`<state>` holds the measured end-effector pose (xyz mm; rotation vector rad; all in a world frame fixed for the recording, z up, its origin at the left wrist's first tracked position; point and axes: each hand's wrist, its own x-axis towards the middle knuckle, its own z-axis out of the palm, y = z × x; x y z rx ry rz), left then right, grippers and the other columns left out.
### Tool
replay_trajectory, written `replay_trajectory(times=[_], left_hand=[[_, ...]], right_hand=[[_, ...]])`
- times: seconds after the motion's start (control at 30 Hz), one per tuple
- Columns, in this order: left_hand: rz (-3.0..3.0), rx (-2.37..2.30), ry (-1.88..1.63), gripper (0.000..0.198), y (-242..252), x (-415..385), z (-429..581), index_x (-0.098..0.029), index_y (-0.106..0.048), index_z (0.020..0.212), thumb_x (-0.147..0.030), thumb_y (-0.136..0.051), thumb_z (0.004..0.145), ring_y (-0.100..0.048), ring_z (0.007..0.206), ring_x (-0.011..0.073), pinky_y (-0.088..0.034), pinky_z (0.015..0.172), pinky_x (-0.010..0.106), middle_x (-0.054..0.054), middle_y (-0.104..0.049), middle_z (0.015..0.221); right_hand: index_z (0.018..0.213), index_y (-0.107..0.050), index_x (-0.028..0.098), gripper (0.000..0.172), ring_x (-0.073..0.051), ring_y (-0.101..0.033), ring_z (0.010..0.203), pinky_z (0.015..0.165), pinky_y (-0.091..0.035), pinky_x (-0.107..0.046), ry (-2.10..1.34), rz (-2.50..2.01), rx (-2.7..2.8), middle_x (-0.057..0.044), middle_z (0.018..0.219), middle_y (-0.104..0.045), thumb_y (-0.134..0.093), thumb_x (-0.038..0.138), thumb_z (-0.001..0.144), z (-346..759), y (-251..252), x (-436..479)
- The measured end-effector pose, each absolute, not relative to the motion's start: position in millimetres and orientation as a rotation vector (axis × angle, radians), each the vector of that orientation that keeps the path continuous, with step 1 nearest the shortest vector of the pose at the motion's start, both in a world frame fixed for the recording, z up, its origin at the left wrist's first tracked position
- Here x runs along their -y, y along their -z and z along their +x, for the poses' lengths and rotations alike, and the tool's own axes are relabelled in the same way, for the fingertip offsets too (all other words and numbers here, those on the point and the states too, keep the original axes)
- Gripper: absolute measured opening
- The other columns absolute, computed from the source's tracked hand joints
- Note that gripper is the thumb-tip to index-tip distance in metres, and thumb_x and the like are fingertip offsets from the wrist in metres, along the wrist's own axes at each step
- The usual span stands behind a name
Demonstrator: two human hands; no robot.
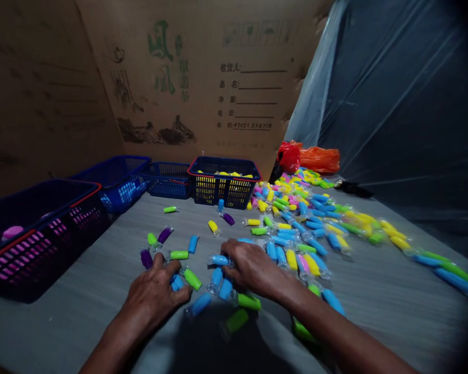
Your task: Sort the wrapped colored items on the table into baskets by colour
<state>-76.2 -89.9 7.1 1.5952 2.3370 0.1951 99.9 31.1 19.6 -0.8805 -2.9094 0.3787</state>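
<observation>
A grey tabletop [78, 311] is strewn with small clear-wrapped tubes [292, 259] in blue, green, yellow, purple and pink, most thickly toward the back and right. The left hand [152, 298] is curled down, its fingers [171, 267] lying over a blue tube [177, 283], with a green tube [192, 279] just beside them. The right hand [253, 265] is arched, slightly spread, with its fingertips [228, 253] at a second blue tube [220, 259]. Whether either tube is pinched cannot be told. Along the left and back edges, blue baskets [35, 254] are ranged; a pink object [12, 232] lies in the nearest, and yellow tubes are seen in a red-rimmed basket [224, 200]. A red plastic bag [289, 157] and an orange bag [319, 159] are placed behind the tubes. A printed cardboard wall [203, 78] stands behind, and dark plastic sheeting [386, 104] hangs at the right.
</observation>
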Motion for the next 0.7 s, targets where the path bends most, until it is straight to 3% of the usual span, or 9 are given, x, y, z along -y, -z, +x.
replay_trajectory(times=[0.17, 0.3, 0.4, 0.57, 0.7], left_hand=[[1.643, -2.334, -0.243, 0.041, 1, 93, -72, -0.025, -0.057, 0.106, -0.052, -0.039, 0.079, -0.057, 0.086, 0.0262, -0.043, 0.075, 0.038, 0.01, -0.047, 0.107], [1.641, -2.288, -0.228, 0.063, 3, 97, -73, -0.024, -0.053, 0.114, -0.07, -0.042, 0.072, -0.054, 0.095, 0.0308, -0.043, 0.077, 0.041, 0.013, -0.042, 0.118], [1.654, -2.252, -0.254, 0.067, 4, 100, -76, -0.025, -0.054, 0.112, -0.074, -0.044, 0.068, -0.054, 0.094, 0.0299, -0.043, 0.078, 0.041, 0.011, -0.044, 0.114], [1.633, -2.176, -0.353, 0.07, 4, 106, -83, -0.029, -0.05, 0.12, -0.07, -0.055, 0.064, -0.053, 0.097, 0.0284, -0.044, 0.082, 0.041, 0.008, -0.043, 0.116], [1.644, -2.072, -0.443, 0.071, 6, 111, -91, -0.029, -0.047, 0.124, -0.057, -0.067, 0.061, -0.051, 0.104, 0.0275, -0.043, 0.088, 0.039, 0.007, -0.04, 0.124]], right_hand=[[0.088, -0.058, 0.015, 0.009, -0.023, -0.06, 0.085, 0.059, -0.03, -0.028, -0.237, -0.98, 2.992, -0.009, 0.092, -0.065, -0.052, 0.016, 0.081, 91, -21, -27], [0.088, -0.059, 0.016, 0.011, -0.023, -0.061, 0.084, 0.057, -0.028, -0.027, -0.268, -1.003, 2.992, -0.009, 0.088, -0.066, -0.053, 0.017, 0.079, 92, -16, -32], [0.09, -0.059, 0.016, 0.014, -0.023, -0.06, 0.084, 0.057, -0.027, -0.027, -0.31, -1.018, 2.966, -0.009, 0.089, -0.066, -0.054, 0.015, 0.078, 95, -10, -36], [0.088, -0.058, 0.016, 0.012, -0.021, -0.058, 0.08, 0.058, -0.028, -0.026, -0.463, -1.026, 2.854, -0.007, 0.085, -0.064, -0.053, 0.014, 0.077, 98, -1, -41], [0.086, -0.057, 0.017, 0.008, -0.018, -0.056, 0.075, 0.06, -0.032, -0.024, -0.669, -0.968, 2.686, -0.004, 0.083, -0.062, -0.053, 0.018, 0.079, 105, -3, -44]])
